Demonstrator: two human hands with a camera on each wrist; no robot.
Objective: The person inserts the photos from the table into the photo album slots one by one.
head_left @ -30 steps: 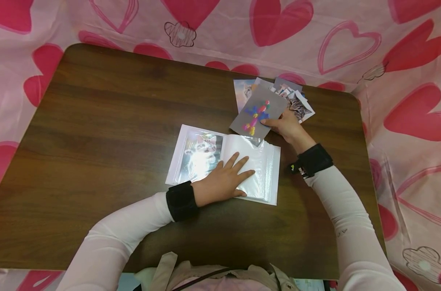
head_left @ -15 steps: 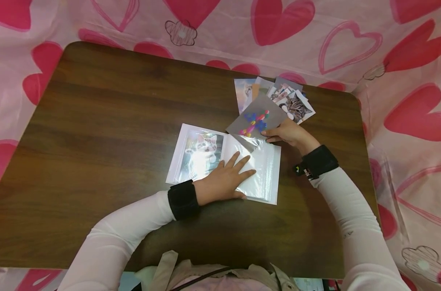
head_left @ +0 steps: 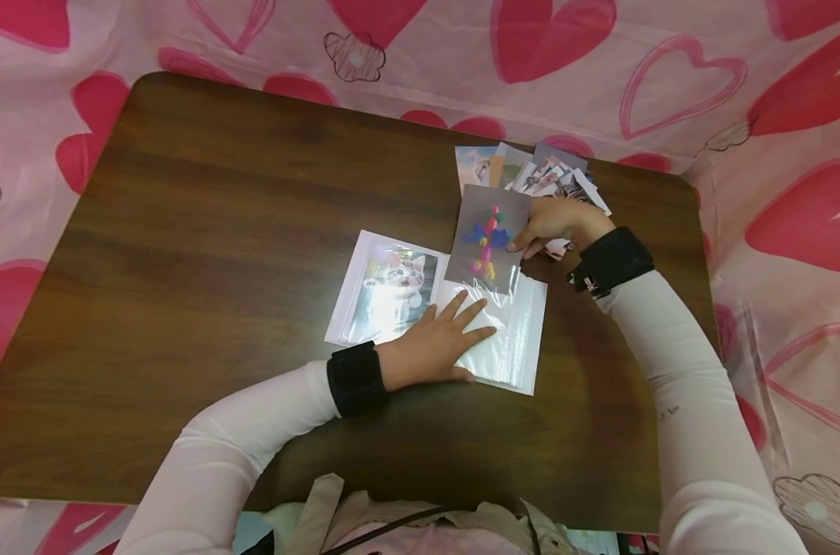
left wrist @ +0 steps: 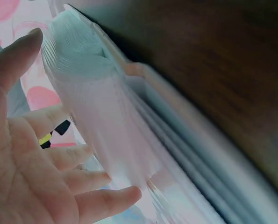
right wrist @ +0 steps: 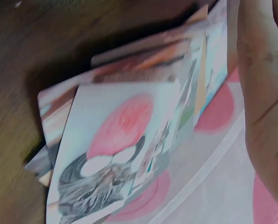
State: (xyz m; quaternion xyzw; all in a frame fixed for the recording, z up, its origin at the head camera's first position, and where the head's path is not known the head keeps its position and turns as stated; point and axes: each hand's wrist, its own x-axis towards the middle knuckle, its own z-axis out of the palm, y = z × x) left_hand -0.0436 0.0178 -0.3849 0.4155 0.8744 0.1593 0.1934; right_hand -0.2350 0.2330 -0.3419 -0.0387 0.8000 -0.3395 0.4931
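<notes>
A photo album (head_left: pixel 539 331) lies open before me, a white kitten photo (head_left: pixel 401 287) in its left page. My left hand (head_left: pixel 434 351) rests on the right page with fingers spread; in the left wrist view its fingertips lie along the album's stacked clear sleeves (left wrist: pixel 96 112). With thumb and fingers my right hand (head_left: pixel 562 220) pinches the right edge of a grey photo (head_left: pixel 472 208) bearing a colourful balloon-like figure. That photo stands nearly straight with the page, its lower end overlapping the top of the right-hand clear pocket (head_left: pixel 496 354).
Behind the right hand, a loose fanned pile of photos (head_left: pixel 477 163) lies near the table's far edge, a tabby cat photo (right wrist: pixel 101 182) on top in the right wrist view. The brown wooden table (head_left: pixel 219 216) extends left. A pink heart-patterned cloth (head_left: pixel 448 69) hangs behind it.
The right hand has turned the grey photo from a slant to nearly upright, its lower end now further over the pocket. The left hand stays in place on the album.
</notes>
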